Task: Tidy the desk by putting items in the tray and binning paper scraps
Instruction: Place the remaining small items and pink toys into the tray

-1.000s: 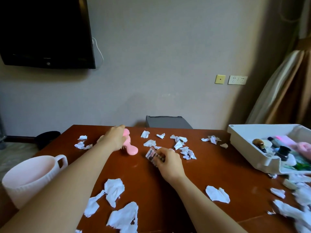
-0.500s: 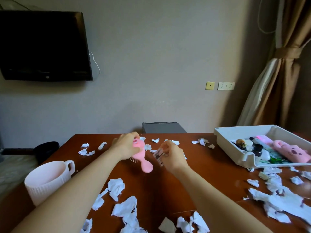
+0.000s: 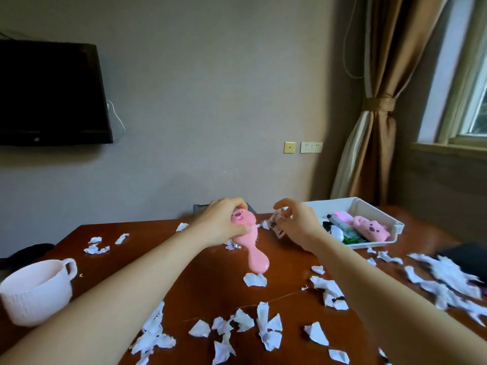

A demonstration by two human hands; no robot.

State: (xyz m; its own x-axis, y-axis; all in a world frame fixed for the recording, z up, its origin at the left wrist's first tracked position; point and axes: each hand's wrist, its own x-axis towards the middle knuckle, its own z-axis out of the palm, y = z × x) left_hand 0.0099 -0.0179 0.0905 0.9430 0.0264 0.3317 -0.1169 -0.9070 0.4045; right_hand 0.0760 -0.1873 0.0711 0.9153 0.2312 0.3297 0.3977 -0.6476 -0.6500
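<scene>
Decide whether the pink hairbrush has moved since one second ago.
Yes. The pink hairbrush, then lying on the desk, is lifted off it in the left hand, toward the tray.

I see a pink hairbrush (image 3: 250,241) with a printed face; white paper scraps (image 3: 254,280) on the reddish-brown table (image 3: 210,291); a white tray (image 3: 379,214); a pale pink ribbed bin (image 3: 37,291); a tan curtain (image 3: 379,101).
</scene>
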